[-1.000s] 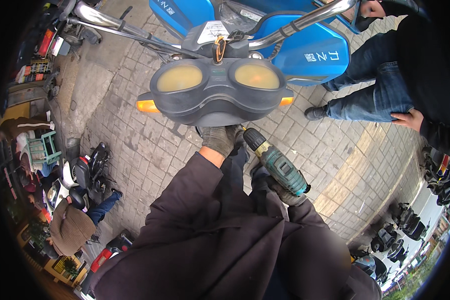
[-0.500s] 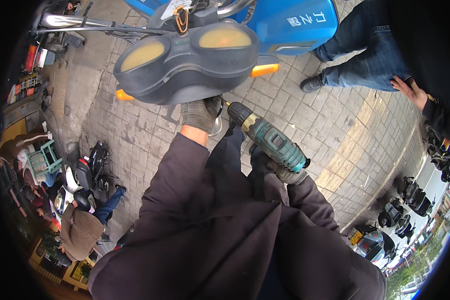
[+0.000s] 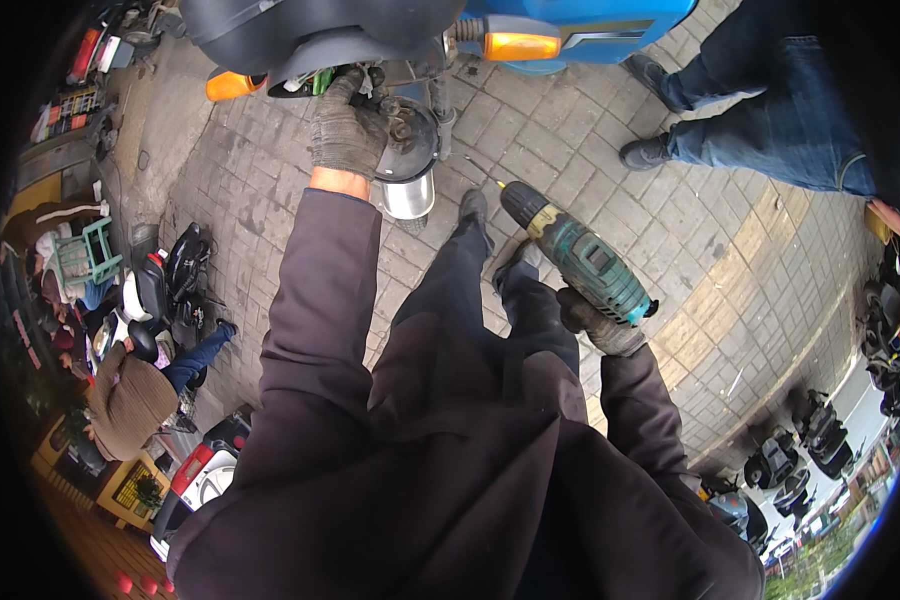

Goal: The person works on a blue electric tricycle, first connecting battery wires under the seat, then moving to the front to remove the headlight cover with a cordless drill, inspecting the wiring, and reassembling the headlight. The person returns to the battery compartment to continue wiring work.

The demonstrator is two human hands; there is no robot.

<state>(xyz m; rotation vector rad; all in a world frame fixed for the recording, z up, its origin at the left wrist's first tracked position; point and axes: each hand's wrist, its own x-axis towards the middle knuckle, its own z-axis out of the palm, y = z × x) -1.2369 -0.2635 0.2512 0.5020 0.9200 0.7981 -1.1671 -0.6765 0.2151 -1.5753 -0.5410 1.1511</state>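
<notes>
My left hand, in a worn grey-brown work glove, is raised to the underside of the black front housing. Its fingers are curled beside an opening where wires show; what they grip is partly hidden. My right hand, also gloved, is closed round the grip of a green and black cordless drill. The drill, with a thin bit in its chuck, points up and left, apart from the vehicle. Just right of my left hand is a dark rounded part with a shiny silver piece below.
Orange turn signals flank the housing, with a blue body panel behind. A person in jeans stands at the right. Parked scooters line the right, more stand at the left near a seated person. Paving bricks cover the ground.
The vehicle's front has shifted up in view, showing the housing's underside and wires. My left hand has moved up and left under it. The drill has moved right and down, away from the left hand.
</notes>
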